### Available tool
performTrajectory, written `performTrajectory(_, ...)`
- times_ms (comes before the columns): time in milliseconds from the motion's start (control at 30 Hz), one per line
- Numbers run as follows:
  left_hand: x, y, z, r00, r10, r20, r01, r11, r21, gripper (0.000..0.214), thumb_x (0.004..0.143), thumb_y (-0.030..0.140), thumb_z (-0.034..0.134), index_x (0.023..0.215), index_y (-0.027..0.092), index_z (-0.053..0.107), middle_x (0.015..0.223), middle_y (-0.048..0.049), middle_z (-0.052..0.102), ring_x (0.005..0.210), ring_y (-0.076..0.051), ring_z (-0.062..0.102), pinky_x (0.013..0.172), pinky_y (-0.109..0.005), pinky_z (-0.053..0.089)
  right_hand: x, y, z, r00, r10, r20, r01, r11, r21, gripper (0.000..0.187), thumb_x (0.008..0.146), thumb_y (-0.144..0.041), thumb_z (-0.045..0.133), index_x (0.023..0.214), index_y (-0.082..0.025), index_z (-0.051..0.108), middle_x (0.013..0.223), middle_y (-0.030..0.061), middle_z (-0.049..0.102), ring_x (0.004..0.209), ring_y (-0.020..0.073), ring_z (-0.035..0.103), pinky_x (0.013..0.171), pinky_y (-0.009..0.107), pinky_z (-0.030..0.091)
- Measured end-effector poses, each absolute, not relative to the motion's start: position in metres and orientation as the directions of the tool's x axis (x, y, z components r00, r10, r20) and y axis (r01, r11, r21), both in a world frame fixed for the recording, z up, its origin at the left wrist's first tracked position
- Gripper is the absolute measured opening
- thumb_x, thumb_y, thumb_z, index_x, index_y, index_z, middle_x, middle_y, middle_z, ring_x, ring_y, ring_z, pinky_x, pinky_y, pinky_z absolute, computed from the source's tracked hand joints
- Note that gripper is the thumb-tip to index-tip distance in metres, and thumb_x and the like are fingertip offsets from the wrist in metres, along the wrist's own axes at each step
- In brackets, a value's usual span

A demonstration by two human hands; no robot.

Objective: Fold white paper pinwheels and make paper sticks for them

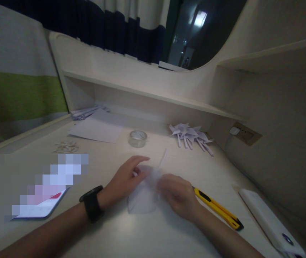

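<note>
Both hands work on a small white folded paper piece (143,197) lying on the desk in front of me. My left hand (126,177), with a black watch on the wrist, pinches the paper's upper left part with curled fingers. My right hand (178,197) is closed on the paper's right side, its fingers blurred. A thin white paper stick (163,157) pokes up and away from between the hands.
A yellow utility knife (219,209) lies just right of my right wrist. Behind are a clear tape roll (138,138), a pile of white paper pinwheels (190,137), white sheets (96,129) and paper scraps (66,146). A white phone (272,224) lies right, a blurred card (41,208) left.
</note>
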State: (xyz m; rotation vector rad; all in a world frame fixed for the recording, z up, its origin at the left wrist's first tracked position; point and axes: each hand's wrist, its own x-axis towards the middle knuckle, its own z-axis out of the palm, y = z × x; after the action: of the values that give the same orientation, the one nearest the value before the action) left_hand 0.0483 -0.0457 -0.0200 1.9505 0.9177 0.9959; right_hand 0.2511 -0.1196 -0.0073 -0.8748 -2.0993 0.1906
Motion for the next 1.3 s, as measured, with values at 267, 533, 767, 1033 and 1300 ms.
performTrajectory(267,0.051,-0.044,-0.011,0.495,0.835,0.241,0.339,-0.441,0.831,0.022,0.086,0.031,0.053,0.078,0.017,0.066,0.061,0.0015,0.063,0.054,-0.011,0.056,0.055,-0.022,0.043,0.246,-0.124,-0.006,-0.435,0.588,0.682,0.492,0.789,-0.367,0.020,0.085,-0.010,0.050,0.090,-0.019,0.067,0.084,0.0074,0.069,0.085,0.0174,0.064,0.076,0.031,0.054)
performTrajectory(533,0.052,-0.046,-0.017,0.362,0.882,0.303,0.442,-0.448,0.777,0.017,0.081,0.034,0.057,0.086,0.019,0.062,0.077,-0.0007,0.065,0.059,-0.014,0.058,0.060,-0.026,0.044,0.246,-0.124,-0.011,-0.469,0.550,0.691,0.469,0.818,-0.333,0.021,0.083,-0.008,0.050,0.093,-0.019,0.065,0.088,0.0084,0.069,0.090,0.0183,0.063,0.082,0.033,0.053)
performTrajectory(767,0.055,-0.057,-0.007,0.391,0.907,0.155,0.433,-0.329,0.839,0.058,0.087,0.060,0.035,0.052,0.018,0.054,0.047,-0.0001,0.052,0.048,-0.013,0.051,0.049,-0.025,0.037,0.247,-0.122,-0.012,-0.466,0.538,0.703,0.537,0.803,-0.258,0.022,0.083,-0.009,0.049,0.094,-0.019,0.064,0.089,0.0082,0.069,0.089,0.0189,0.064,0.080,0.034,0.053)
performTrajectory(1033,0.053,-0.059,0.001,0.514,0.848,-0.127,0.177,0.040,0.983,0.052,0.078,0.060,0.051,0.079,0.011,0.067,0.080,-0.0122,0.071,0.062,-0.020,0.067,0.041,-0.022,0.044,0.248,-0.122,-0.014,-0.527,0.507,0.682,0.556,0.813,-0.175,0.023,0.083,-0.007,0.046,0.096,-0.018,0.062,0.090,0.0096,0.068,0.090,0.0197,0.064,0.079,0.034,0.054)
performTrajectory(1300,0.056,-0.060,-0.012,0.620,0.773,0.133,0.210,-0.327,0.921,0.030,0.081,0.043,0.056,0.088,0.016,0.066,0.081,-0.0046,0.069,0.067,-0.016,0.064,0.052,-0.024,0.051,0.248,-0.122,-0.016,-0.538,0.516,0.666,0.572,0.804,-0.161,0.027,0.083,-0.006,0.046,0.101,-0.019,0.062,0.098,0.0100,0.068,0.100,0.0207,0.062,0.086,0.036,0.052)
